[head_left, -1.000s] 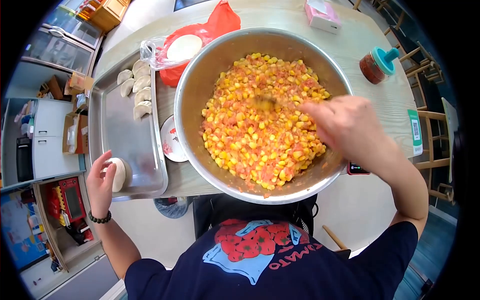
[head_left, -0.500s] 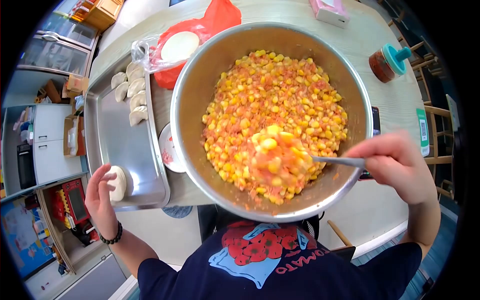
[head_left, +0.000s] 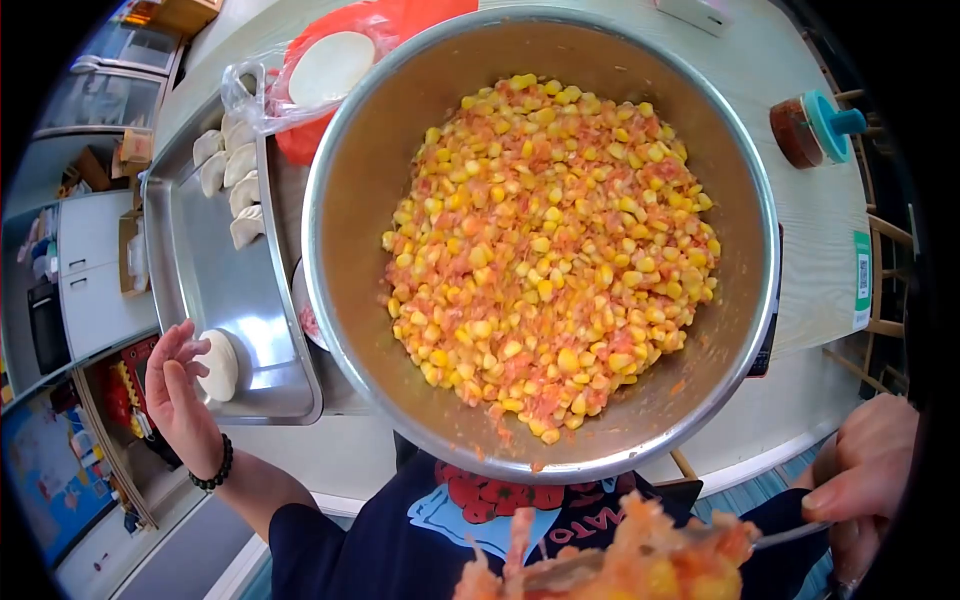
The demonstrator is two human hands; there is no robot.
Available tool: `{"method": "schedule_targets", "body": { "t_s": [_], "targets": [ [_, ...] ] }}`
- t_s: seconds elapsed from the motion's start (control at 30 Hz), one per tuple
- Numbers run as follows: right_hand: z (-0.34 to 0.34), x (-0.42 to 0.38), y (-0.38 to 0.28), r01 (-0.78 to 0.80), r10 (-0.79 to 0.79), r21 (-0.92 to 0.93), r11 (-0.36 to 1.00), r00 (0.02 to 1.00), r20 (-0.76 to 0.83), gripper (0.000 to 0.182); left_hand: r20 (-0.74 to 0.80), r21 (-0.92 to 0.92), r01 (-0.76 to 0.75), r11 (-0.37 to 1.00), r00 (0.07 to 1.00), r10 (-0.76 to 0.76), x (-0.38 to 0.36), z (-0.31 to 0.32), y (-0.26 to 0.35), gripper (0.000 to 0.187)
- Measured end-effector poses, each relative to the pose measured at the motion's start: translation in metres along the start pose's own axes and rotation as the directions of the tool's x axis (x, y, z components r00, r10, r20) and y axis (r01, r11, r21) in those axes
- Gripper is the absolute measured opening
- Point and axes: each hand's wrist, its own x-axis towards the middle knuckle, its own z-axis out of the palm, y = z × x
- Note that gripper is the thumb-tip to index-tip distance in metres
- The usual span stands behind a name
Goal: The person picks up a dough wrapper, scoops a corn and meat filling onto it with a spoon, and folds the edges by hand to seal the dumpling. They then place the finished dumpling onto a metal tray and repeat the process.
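A large steel bowl holds a mix of corn kernels and pink minced filling. At the lower right, my right hand grips the handle of a spoon. The spoon is heaped with filling and is close to the camera, in front of my shirt. My left hand is raised at the near left end of a metal tray, fingers apart, beside a stack of round dough wrappers. Whether it touches the stack is unclear. Several folded dumplings lie at the tray's far end.
Behind the tray, a red plastic bag bears more white wrappers. A plate partly shows between tray and bowl. To the right stand a jar with a teal lid and a green card. A pink-and-white box is at the back.
My right hand has moved right and towards me, lifting the loaded spoon out of the bowl. The camera view has shifted, and the bowl looks larger. My left hand stays near the wrapper stack.
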Motion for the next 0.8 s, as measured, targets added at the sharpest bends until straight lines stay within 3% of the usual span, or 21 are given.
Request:
{"method": "schedule_targets", "body": {
  "t_s": [0.1,0.33,0.37,0.4,0.53,0.6,0.67,0.73,0.77,0.8],
  "targets": [
    [0.006,0.002,-0.002,0.001,-0.068,-0.45,0.893,0.989,-0.133,0.064,0.006,0.009,-0.015,1.0,1.0,0.015,-0.001,-0.003,0.003,0.034],
    [0.022,-0.013,0.0,-0.001,-0.023,-0.193,0.981,0.992,-0.124,0.048,-0.046,0.046,-0.033,0.998,0.998,0.035,-0.009,-0.014,0.005,0.034],
    [0.048,-0.001,-0.003,-0.212,-0.058,-0.407,0.888,0.828,-0.558,0.029,-0.05,0.037,-0.016,0.999,0.999,0.018,-0.01,-0.015,0.005,0.033],
    [0.063,0.012,-0.002,-0.47,-0.223,-0.475,0.744,0.495,-0.84,0.016,-0.059,0.031,0.001,1.0,0.998,0.001,-0.012,-0.017,0.006,0.033],
    [0.071,0.047,0.01,-0.728,-0.404,-0.492,0.477,0.316,-0.858,0.028,-0.125,0.089,0.023,0.996,0.992,-0.012,-0.019,-0.027,0.008,0.03],
    [0.058,0.047,0.019,-0.674,-0.483,-0.708,0.209,0.559,-0.674,0.035,-0.149,0.106,0.051,0.993,0.988,-0.034,-0.023,-0.029,0.01,0.03],
    [0.059,0.064,0.031,-0.618,-0.444,-0.786,0.009,0.702,-0.557,0.043,-0.106,0.041,0.049,0.998,0.993,-0.045,-0.028,-0.031,0.012,0.028],
    [0.066,0.072,0.027,-0.59,-0.315,-0.806,0.043,0.758,-0.571,0.045,-0.062,0.009,-0.006,1.0,0.998,0.007,-0.031,-0.022,0.01,0.025],
    [0.069,0.07,0.029,-0.562,-0.344,-0.826,0.031,0.77,-0.537,0.045,-0.061,0.159,-0.024,0.987,0.998,0.034,-0.032,-0.022,0.015,0.024],
    [0.072,0.062,0.034,-0.61,-0.455,-0.792,0.032,0.696,-0.555,0.045,-0.054,0.308,-0.03,0.951,0.997,0.049,-0.033,-0.025,0.02,0.023]
  ]
}}
